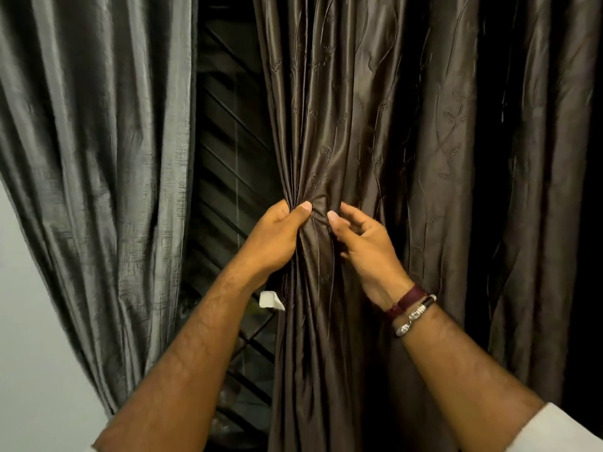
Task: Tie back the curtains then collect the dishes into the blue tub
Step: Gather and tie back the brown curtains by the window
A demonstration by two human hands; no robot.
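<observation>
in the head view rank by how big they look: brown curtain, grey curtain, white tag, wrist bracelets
1. brown curtain
2. grey curtain
3. wrist bracelets, nearer the camera than the tag, so their real sizes are unsure
4. white tag

Left hand (277, 236) fingers clenched in grip; right hand (362, 246) fingers loosely curled.

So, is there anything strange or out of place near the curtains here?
One small thing: a white scrap, perhaps paper or a tag, sticks out beside the brown curtain just below the left hand. I cannot tell what holds it. Nothing looks torn or spilled.
</observation>
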